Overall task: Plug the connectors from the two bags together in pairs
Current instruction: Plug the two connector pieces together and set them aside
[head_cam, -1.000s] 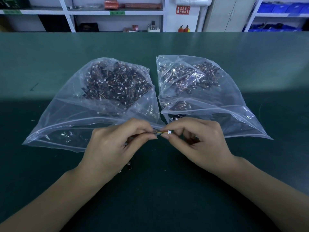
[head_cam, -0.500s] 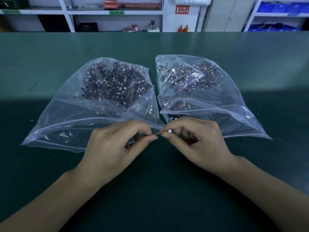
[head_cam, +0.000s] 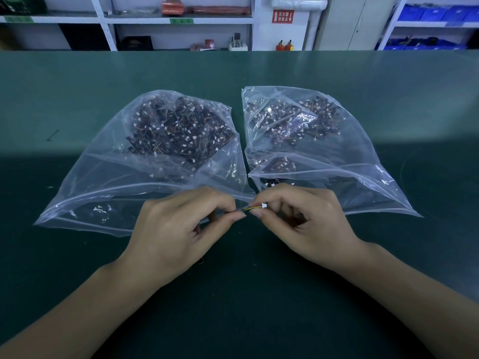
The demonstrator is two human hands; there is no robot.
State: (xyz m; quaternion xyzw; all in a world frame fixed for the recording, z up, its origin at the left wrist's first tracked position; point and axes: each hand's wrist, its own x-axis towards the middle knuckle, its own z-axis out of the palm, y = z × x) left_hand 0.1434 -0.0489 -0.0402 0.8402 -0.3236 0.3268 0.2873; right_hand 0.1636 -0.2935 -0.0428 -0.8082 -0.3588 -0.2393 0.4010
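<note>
- Left hand pinching the dark end of a short wired piece between thumb and forefinger, grip tight, other fingers curled under.
- Right hand pinching a small white connector at the tip of thin yellow and red wires, grip narrow, only thumb and forefinger on it.
- Compared with a second ago: fingertips slightly further apart, more of the wire exposed between them, connector a little clearer of the left hand's fingers.
- Judged from that: either a seating tug on a joined pair or a re-alignment before the push; mating itself too small to confirm.
- Held pair hovering just above the green counter, right at the near mouths of the two bags.
- Left bag and right bag lying side by side, edges nearly touching, both heaped with dark pieces and white connectors.
- Task apparently early: no pile of finished pairs visible on the counter.
</note>
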